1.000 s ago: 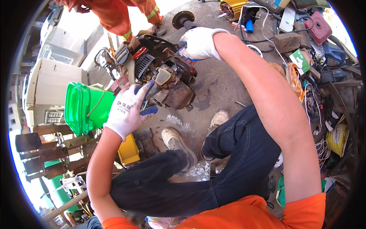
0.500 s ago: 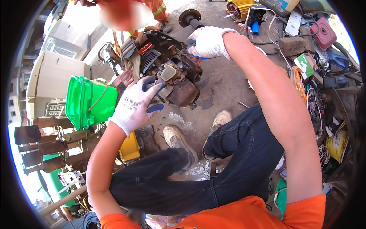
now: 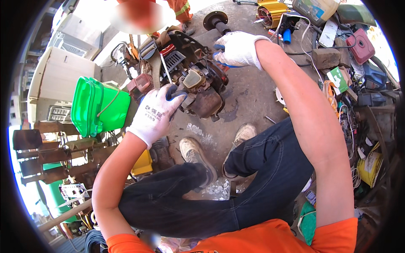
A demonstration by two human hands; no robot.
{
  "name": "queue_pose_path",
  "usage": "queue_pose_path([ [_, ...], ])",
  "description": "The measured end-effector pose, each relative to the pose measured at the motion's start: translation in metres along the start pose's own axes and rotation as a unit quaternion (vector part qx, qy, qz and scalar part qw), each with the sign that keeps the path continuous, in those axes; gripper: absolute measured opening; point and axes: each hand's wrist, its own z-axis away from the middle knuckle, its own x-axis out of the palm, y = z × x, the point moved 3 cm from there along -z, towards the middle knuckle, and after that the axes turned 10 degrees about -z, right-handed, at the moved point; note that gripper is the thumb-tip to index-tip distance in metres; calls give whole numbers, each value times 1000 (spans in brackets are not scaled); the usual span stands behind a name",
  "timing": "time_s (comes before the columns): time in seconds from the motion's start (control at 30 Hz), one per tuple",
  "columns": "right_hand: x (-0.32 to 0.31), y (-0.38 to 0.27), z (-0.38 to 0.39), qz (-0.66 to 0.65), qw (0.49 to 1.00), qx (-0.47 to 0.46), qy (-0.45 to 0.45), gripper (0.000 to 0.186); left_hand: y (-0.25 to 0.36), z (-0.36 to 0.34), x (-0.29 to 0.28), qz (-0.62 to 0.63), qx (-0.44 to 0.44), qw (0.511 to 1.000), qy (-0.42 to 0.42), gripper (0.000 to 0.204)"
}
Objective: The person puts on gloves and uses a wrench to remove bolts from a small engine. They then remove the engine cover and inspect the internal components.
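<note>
A greasy small engine [image 3: 204, 99] with a dark housing and a webbing strap [image 3: 156, 69] lies on the concrete floor ahead of me. At its near left side is my left hand [image 3: 154, 111], in a white glove with blue palm; its fingers are closed. A slim pale metal rod [image 3: 166, 69] runs from those fingers toward the strap, its lower end hidden by the hand. My right hand [image 3: 241, 48], gloved alike, is beside the engine's far right edge with fingers bent inward. What they grip, if anything, is hidden.
A green bucket [image 3: 101, 105] stands at the left, before pale cabinets [image 3: 55, 76]. A flanged black pipe [image 3: 216, 21] lies beyond my right hand. Cables, a brick [image 3: 325, 58] and a maroon tank [image 3: 360, 44] crowd the right. Another person in orange stands beyond the engine.
My left hand has closed its spread fingers, and the slim rod now shows at them. My right hand keeps its pose beside the engine. The view has shifted slightly.
</note>
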Motion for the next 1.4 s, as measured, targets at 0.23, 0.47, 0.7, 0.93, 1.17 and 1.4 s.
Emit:
queue_pose_path([
  [0.23, 0, 0, -2, -2, 1000, 12, -7, 55, -11, -2, 7, 78, -329, 925, -172, 48],
  [0.47, 2, 0, -1, 2, 1000, 3, 1, 55, -2, 2, -8, 31, -32, 997, -66, 50],
  [0.7, 3, 1, -2, 6, 1000, 7, 0, 56, -17, 7, 2, 80, -247, 965, -41, 52],
  [0.93, 7, -1, -7, 6, 1000, 11, -11, 55, -10, 3, 7, -1, -83, 996, -39, 56],
  [1.17, 8, 4, -8, 14, 1000, 0, 4, 53, -28, 7, 19, 98, -318, 940, -73, 33],
  [1.4, 8, -2, -7, 7, 1000, -7, -16, 51, -62, 28, 57, 518, -469, 714, -32, 35],
])
